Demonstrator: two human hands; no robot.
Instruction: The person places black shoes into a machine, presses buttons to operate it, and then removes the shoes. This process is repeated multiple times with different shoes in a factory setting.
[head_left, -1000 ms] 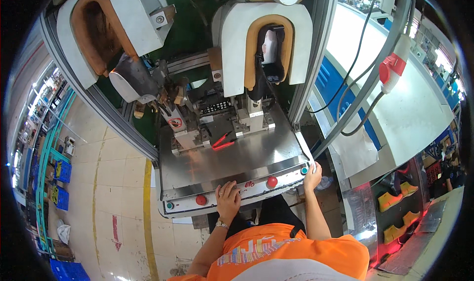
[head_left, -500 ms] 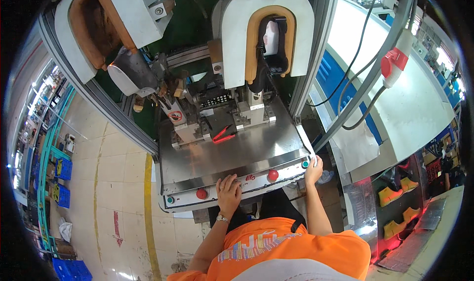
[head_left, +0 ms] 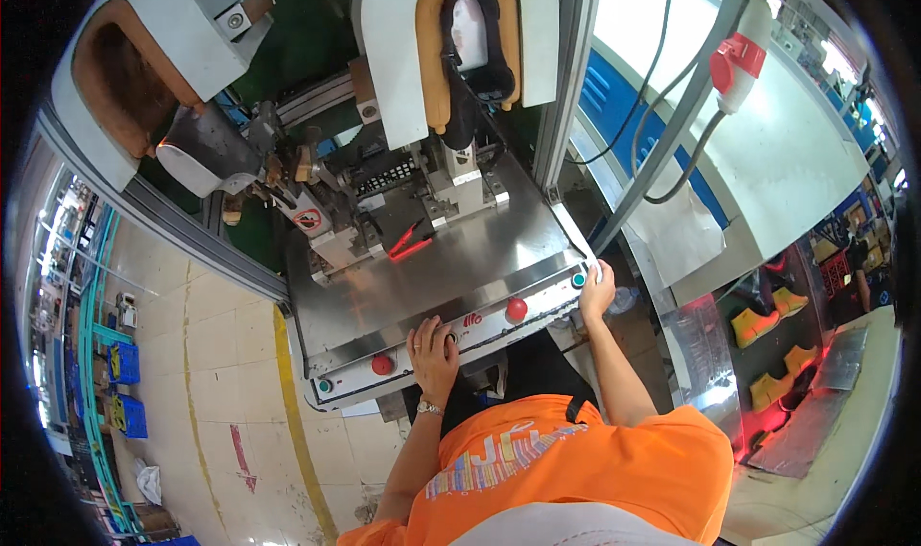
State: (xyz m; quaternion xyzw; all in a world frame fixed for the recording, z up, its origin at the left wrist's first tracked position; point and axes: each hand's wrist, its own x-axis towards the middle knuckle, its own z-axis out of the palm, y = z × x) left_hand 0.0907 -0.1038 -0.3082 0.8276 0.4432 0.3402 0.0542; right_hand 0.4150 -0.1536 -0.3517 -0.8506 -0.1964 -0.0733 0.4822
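Flat on the front control panel (head_left: 441,347) of a metal machine lies my left hand (head_left: 434,362), fingers extended beside a small dark round knob. My right hand (head_left: 597,295) rests at the panel's right corner, thumb beside a green button (head_left: 578,280) and fingers by the edge. Neither hand visibly carries a loose object. Above stand two white press heads with tan padded U-shaped liners. A black shoe upper (head_left: 475,57) with a white patch sits in the right liner (head_left: 429,57); the left liner (head_left: 106,42) is tilted over a dark, worn form (head_left: 206,148).
Red-handled snips (head_left: 411,249) lie on the steel plate (head_left: 460,258). Red buttons (head_left: 516,310) sit on the panel. Metal posts (head_left: 571,85) frame the machine. At right, a cable with a red-and-white connector (head_left: 739,63) hangs near a white machine; yellow boot-shaped pieces (head_left: 755,327) lie under red light.
The view has shifted, so the machine appears farther left and higher. Both hands stay at nearly the same places on the panel.
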